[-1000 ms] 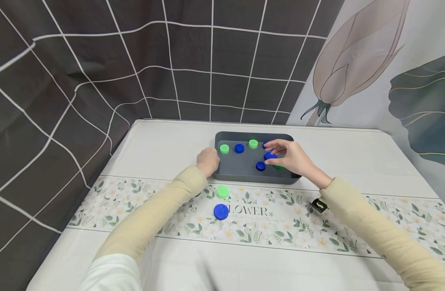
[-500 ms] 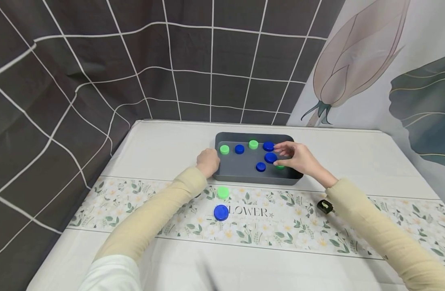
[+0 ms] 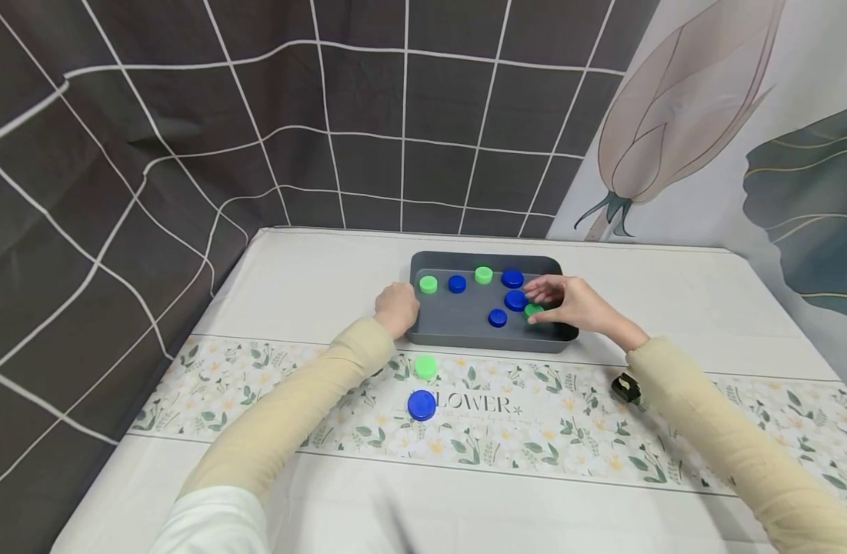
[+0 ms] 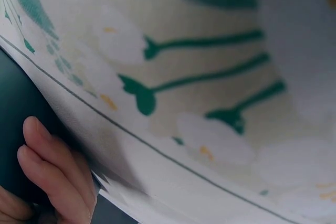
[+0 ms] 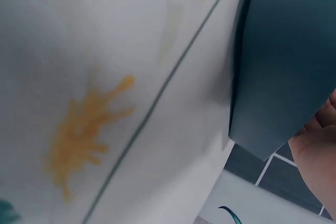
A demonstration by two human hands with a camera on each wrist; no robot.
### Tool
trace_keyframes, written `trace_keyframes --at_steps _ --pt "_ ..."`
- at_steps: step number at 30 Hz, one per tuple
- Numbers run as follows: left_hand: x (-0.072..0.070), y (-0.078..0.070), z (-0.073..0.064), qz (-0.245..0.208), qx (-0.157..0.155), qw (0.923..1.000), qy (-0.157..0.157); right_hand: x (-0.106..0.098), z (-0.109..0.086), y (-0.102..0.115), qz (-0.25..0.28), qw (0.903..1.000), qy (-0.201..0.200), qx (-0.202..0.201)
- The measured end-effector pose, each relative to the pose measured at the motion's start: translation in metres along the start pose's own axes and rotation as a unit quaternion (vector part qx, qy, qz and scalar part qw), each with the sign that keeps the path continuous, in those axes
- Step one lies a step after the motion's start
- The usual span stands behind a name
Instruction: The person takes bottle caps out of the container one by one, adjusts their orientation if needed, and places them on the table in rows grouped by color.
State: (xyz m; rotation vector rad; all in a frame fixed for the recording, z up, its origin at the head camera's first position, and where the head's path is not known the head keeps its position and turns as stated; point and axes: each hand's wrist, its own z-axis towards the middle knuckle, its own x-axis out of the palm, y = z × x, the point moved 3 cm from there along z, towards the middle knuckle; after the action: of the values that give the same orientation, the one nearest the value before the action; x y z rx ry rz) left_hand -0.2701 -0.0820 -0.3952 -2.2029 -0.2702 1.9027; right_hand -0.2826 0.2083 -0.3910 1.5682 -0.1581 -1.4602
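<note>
A grey rectangular tray [image 3: 458,338] lies on the table with several blue and green bottle caps in it. My left hand [image 3: 397,308] grips the tray's left end; in the left wrist view its fingers [image 4: 55,171] lie against the dark wall. My right hand [image 3: 575,302] is over the tray's right end, thumb and fingers apart around a green cap [image 3: 533,310] that the thumb partly covers. Just left of those fingers sit a blue cap [image 3: 515,300] and, behind it, another blue cap [image 3: 512,278]. In the right wrist view the tray wall [image 5: 289,61] hides most of the hand.
On the floral strip in front of the tray lie a green cap [image 3: 425,367] and a blue cap [image 3: 421,405]. A small black device [image 3: 626,387] shows beside the right sleeve [image 3: 700,415]. A dark gridded curtain [image 3: 361,115] hangs behind the table.
My right hand has drawn back to the right, from over the blue caps to the green cap, uncovering the blue ones. The left hand stays at the tray's left end.
</note>
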Motion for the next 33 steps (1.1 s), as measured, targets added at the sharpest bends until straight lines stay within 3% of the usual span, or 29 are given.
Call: trace_keyframes --at_steps 11,20,33 --pt "0.002 0.001 0.002 0.002 0.003 1.0000 -0.001 -0.007 0.010 -0.010 0.000 0.9980 0.057 -0.025" --pt "0.001 0.001 0.002 0.007 -0.002 1.0000 0.000 -0.007 0.017 -0.015 -0.003 0.9937 0.112 -0.005" --pt "0.003 0.001 0.004 0.016 0.004 0.9998 -0.006 -0.005 0.017 -0.019 -0.029 0.9899 0.138 0.002"
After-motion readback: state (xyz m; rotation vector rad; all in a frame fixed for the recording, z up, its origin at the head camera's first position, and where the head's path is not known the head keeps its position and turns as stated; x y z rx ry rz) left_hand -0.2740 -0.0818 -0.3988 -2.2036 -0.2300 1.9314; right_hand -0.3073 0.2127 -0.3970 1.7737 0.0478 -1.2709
